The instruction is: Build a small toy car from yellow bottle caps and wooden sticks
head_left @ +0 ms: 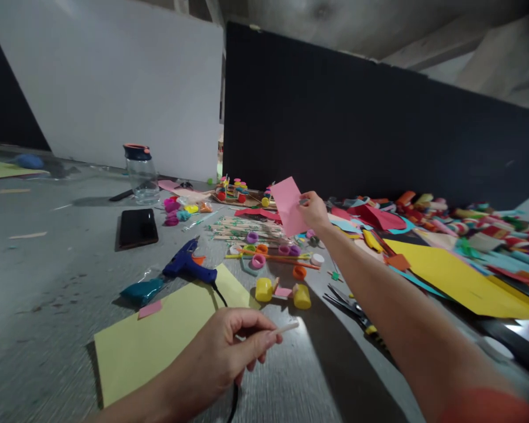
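My left hand (238, 346) pinches a short whitish stick (288, 326) between thumb and fingers, low in the middle of the view. Farther off, my right hand (314, 210) is closed on the edge of a pink sheet of paper (286, 205), held up above the craft pieces. Between the two hands, yellow cylinders (263, 289) stand on the table with a small pink piece (284, 292) between them. A blue hot glue gun (189, 264) lies beyond my left hand, its black cord running toward me past a pale yellow sheet (158, 343).
Scissors (350, 305) lie under my right forearm. A phone (137, 228), a water bottle (141, 173) and a teal packet (141, 291) are at left. Thin sticks (238, 229) and coloured rings (258, 261) lie mid-table. Yellow sheets (458, 276) and piled craft pieces cover the right.
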Motion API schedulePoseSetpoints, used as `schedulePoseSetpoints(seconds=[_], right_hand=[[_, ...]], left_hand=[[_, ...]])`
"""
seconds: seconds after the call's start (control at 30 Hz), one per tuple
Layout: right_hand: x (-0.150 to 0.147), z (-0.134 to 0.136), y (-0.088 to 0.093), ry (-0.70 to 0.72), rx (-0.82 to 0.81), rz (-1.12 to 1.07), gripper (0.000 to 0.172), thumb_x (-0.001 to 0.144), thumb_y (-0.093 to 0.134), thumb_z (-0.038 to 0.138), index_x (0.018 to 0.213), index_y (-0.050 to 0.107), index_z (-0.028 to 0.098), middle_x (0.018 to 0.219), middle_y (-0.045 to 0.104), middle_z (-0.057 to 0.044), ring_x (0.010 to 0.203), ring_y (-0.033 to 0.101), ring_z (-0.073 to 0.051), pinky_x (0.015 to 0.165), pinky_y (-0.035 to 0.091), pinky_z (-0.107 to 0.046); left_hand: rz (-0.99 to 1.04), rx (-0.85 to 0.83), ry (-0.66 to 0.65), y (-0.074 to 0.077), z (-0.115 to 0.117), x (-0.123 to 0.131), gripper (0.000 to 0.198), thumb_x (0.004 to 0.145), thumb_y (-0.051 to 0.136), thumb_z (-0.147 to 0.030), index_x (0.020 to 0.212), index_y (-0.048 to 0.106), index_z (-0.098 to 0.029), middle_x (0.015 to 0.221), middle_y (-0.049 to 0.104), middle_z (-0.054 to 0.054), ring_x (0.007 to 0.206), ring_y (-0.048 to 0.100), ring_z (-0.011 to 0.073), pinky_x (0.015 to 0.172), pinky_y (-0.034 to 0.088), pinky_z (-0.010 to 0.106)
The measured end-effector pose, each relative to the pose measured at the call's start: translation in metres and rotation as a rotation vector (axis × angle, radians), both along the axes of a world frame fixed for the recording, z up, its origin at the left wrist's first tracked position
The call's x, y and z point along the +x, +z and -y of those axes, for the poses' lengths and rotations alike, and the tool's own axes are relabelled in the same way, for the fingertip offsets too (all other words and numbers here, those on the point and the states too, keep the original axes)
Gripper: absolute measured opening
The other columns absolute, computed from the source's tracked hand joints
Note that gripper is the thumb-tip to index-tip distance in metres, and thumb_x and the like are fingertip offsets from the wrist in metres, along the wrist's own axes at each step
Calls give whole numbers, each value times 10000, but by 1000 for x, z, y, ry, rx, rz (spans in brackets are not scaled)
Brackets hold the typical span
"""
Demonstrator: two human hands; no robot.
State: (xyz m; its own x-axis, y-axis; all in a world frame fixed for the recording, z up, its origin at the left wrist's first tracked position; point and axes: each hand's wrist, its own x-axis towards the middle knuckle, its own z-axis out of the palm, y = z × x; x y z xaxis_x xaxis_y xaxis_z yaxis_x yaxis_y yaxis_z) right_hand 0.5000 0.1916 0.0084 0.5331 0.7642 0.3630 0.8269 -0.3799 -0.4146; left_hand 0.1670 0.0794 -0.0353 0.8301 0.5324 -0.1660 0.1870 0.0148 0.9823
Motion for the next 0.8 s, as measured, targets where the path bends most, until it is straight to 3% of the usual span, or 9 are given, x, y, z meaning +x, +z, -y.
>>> schedulePoseSetpoints(seconds=[0.27, 0.6, 0.8], right_hand=[[-7, -24, -16, 33, -186, -43, 324, 978, 632, 344, 1239, 605, 154, 1208, 633, -92, 995, 658, -228, 832, 578, -416], [4, 14, -23, 146, -578, 66, 304, 967, 645, 346, 1206, 631, 158, 1212, 637, -76, 1003, 656, -239, 831, 576, -408], [0, 24, -27, 134, -637, 87, 316, 971, 640, 341, 1230, 615, 161, 1228, 629, -87, 1020, 652, -239, 850, 572, -426]], left_hand=[[-37, -23, -5, 1, -2, 3, 261, 888, 632, -391, 882, 718, -145, 615, 491, -40, 550, 424, 93, 455, 350, 170], [-54, -25, -4, 5, -1, 3, 284, 893, 628, -415, 887, 719, -147, 625, 501, -35, 569, 434, 97, 472, 348, 175], [-51, -24, 3, 3, -1, 3, 288, 894, 626, -420, 896, 720, -149, 649, 522, -30, 566, 439, 94, 469, 346, 177]])
